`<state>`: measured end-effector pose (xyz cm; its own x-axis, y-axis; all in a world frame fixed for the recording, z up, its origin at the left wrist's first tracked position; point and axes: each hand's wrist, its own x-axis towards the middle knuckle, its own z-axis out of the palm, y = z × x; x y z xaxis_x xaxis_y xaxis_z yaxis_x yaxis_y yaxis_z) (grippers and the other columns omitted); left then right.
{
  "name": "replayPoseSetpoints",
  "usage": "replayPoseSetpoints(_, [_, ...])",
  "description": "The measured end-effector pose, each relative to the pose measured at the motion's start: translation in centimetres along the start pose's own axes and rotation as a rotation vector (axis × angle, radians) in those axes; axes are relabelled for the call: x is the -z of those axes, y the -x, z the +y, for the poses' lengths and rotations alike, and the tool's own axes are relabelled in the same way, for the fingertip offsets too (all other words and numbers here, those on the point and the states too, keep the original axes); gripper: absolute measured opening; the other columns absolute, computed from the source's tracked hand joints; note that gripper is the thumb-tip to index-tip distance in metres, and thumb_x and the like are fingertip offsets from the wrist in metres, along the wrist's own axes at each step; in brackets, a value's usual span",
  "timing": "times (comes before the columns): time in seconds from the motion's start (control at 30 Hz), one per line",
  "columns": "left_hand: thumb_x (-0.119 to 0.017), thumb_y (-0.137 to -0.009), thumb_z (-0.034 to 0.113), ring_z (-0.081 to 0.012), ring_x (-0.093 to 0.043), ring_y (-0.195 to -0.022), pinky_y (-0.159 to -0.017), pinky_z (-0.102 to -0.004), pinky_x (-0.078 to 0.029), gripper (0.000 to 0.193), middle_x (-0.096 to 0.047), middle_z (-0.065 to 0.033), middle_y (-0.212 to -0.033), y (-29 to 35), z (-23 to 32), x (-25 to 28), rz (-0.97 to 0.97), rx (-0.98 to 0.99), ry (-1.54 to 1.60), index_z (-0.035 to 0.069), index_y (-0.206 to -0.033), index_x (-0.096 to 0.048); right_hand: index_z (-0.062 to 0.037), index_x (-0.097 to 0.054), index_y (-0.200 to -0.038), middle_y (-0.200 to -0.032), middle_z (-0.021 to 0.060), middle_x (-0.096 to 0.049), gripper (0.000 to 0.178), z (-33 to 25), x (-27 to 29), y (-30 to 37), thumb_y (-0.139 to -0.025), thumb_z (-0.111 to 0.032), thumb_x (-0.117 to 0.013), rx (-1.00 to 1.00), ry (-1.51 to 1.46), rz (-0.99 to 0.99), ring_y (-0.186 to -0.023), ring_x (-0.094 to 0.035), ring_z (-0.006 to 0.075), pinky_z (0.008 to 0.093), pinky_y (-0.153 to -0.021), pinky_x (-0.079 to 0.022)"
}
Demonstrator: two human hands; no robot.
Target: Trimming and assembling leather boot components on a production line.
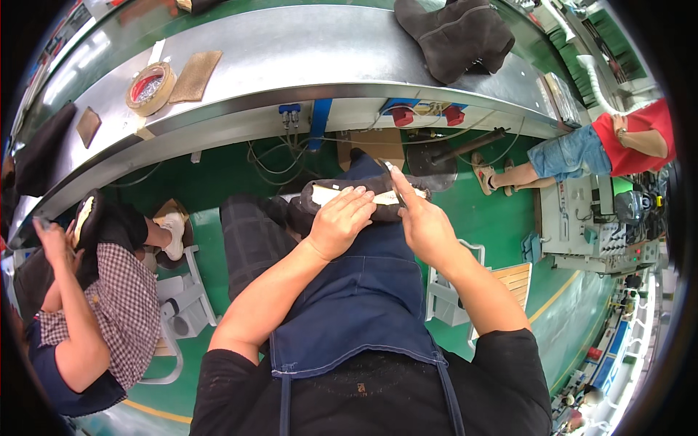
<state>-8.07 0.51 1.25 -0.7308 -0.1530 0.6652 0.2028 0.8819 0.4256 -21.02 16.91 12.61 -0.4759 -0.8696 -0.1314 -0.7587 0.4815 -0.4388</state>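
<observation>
A dark boot (299, 210) lies across my lap with its underside up, a pale cream strip showing along it. My left hand (342, 218) rests over the boot, fingers together and pressed onto the pale underside. Just to its right, my right hand (427, 227) is closed round a slim dark and silver hand tool (398, 190). The tool's lower end meets the boot near its right part; its exact kind is hard to make out. A dark blue apron (356, 298) covers my lap beneath the boot.
Ahead runs a long metal bench (291, 54) bearing a dark ankle boot (462, 36), a tape roll (150, 89) and a brown abrasive-looking pad (195, 75). A co-worker (127, 305) sits at left with another shoe. A person in red (640, 142) stands at right near a machine (589, 225).
</observation>
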Motion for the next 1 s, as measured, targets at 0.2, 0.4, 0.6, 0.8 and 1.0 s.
replayPoseSetpoints(0.2, [-0.082, -0.074, 0.014, -0.0297, -0.073, -0.113, -0.106, -0.0442, -0.057, 0.03, -0.076, -0.0103, -0.112, 0.2, -0.5, -0.1, 0.04, 0.004, 0.071, 0.005, -0.1, -0.071, -0.0174, -0.026, -0.168, -0.093, 0.024, -0.072, 0.083, -1.7, -0.5, -0.9, -0.095, 0.003, -0.057, -0.067, 0.114, -0.16, -0.086, -0.07, 0.045, 0.0527, -0.079, -0.056])
replayPoseSetpoints(0.4, [-0.085, -0.07, 0.012, -0.0307, -0.071, -0.107, -0.103, -0.0443, -0.057, 0.041, -0.072, -0.0121, -0.11, 0.7, -0.6, 0.1, 0.038, 0.014, 0.129, 0.005, -0.106, -0.067, -0.0169, -0.027, -0.168, -0.088, 0.0251, -0.07, 0.082, -2.5, -1.6, -0.9, -0.094, 0.002, -0.054, -0.016, 0.107, -0.109, -0.08, -0.07, 0.0448, 0.0535, -0.074, -0.056])
replayPoseSetpoints(0.6, [-0.093, -0.065, 0.016, -0.0321, -0.061, -0.121, -0.103, -0.0474, -0.05, 0.074, -0.063, -0.0132, -0.128, -2.4, 0.0, 5.7, -0.163, 0.157, 0.01, 0.006, -0.131, -0.061, -0.0146, -0.028, -0.168, -0.091, 0.0281, -0.072, 0.088, -2.7, -0.8, -1.2, -0.087, 0.005, -0.055, -0.023, 0.152, -0.128, -0.079, -0.073, 0.0464, 0.0545, -0.073, -0.059])
replayPoseSetpoints(0.8, [-0.095, -0.066, 0.019, -0.0315, -0.058, -0.125, -0.102, -0.0446, -0.05, 0.08, -0.06, -0.0089, -0.136, -0.9, -2.9, 8.5, -0.479, 0.444, -0.046, 0.01, -0.139, -0.063, -0.0141, -0.029, -0.167, -0.09, 0.027, -0.072, 0.084, -3.6, 0.1, -2.2, -0.09, 0.004, -0.055, 0.037, 0.119, -0.143, -0.079, -0.073, 0.0461, 0.0538, -0.073, -0.059])
replayPoseSetpoints(1.0, [-0.095, -0.066, 0.014, -0.0323, -0.062, -0.117, -0.097, -0.043, -0.056, 0.078, -0.06, -0.0111, -0.136, 0.2, -2.8, 8.0, -0.322, 0.36, -0.022, 0.008, -0.137, -0.064, -0.0158, -0.027, -0.168, -0.094, 0.0278, -0.072, 0.086, -4.9, -2.1, -3.0, -0.09, 0.003, -0.057, 0.106, 0.122, -0.044, -0.079, -0.073, 0.0448, 0.0537, -0.071, -0.059])
